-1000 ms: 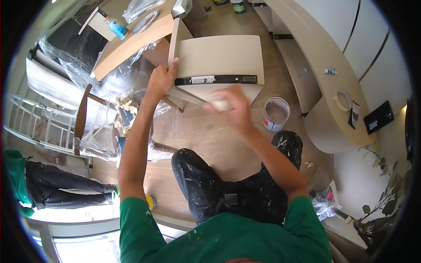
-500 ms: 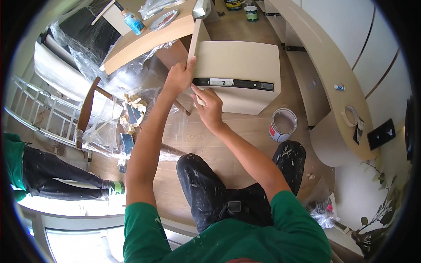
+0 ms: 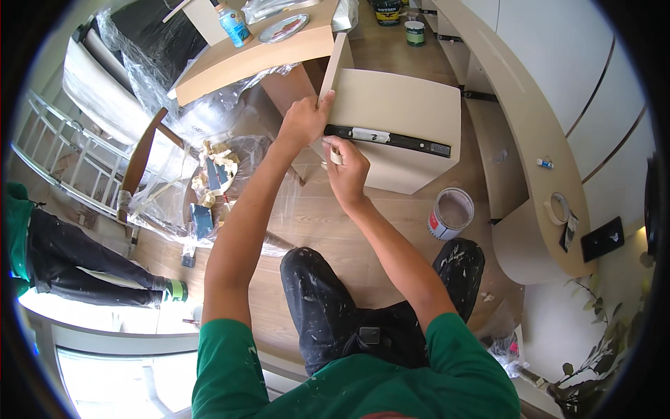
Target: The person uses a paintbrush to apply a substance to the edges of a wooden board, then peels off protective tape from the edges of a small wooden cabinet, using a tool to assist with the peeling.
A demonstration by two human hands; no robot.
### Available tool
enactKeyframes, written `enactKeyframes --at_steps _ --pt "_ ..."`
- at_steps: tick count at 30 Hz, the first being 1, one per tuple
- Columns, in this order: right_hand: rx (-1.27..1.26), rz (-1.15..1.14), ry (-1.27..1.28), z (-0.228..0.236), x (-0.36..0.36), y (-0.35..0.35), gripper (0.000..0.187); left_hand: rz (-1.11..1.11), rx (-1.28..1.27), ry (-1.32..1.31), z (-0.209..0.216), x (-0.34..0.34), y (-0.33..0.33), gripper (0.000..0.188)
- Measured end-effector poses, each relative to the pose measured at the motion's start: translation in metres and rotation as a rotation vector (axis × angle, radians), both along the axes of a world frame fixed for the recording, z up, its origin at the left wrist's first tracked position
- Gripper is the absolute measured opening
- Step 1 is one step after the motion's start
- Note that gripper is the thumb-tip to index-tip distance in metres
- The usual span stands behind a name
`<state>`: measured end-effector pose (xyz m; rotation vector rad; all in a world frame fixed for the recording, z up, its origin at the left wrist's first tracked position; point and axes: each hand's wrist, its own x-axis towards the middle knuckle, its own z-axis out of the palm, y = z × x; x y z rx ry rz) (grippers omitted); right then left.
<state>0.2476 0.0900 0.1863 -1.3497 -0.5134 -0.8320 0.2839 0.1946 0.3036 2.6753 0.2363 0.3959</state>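
Observation:
A cream drawer (image 3: 398, 94) stands on its side before me, its black metal slide rail (image 3: 405, 142) running along the near edge with a strip of whitish tape on it. My left hand (image 3: 304, 123) is closed round the drawer's front panel at the left, thumb laid along the panel. Just below it my right hand (image 3: 347, 166) has its fingers curled at the panel's near corner by the rail end. A small pale folded piece (image 3: 336, 155) shows between those fingers; its kind is unclear, and the fingertips are partly hidden.
An open paint can (image 3: 452, 211) stands right of the drawer. A plastic-wrapped chair (image 3: 139, 157) with scraps is at left, beside a person's legs (image 3: 91, 269). A desk (image 3: 258, 61) holds a bottle (image 3: 234, 26) and lid (image 3: 285, 28). A curved counter (image 3: 534, 133) runs along the right.
The view has shifted, so the drawer and hands sit farther right. My right hand has drawn slightly down from the panel corner, its fingers more curled. My left hand keeps its hold.

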Motion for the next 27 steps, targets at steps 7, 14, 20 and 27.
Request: enactKeyframes --at_steps 7,14,20,27 --pt "-0.115 0.016 -0.056 -0.004 0.002 -0.012 0.023 -0.014 0.025 -0.019 -0.001 0.003 0.006 0.078" --pt "-0.133 -0.057 -0.088 -0.001 -0.008 -0.007 0.035 -0.016 -0.04 0.004 -0.001 -0.006 0.001 0.075" --pt "-0.031 -0.007 -0.082 -0.009 -0.005 0.001 0.026 -0.01 -0.012 -0.028 0.001 -0.013 -0.003 0.074" --pt "-0.04 0.034 -0.043 0.001 -0.005 -0.008 0.021 -0.005 -0.036 -0.015 0.003 -0.016 -0.007 0.074"
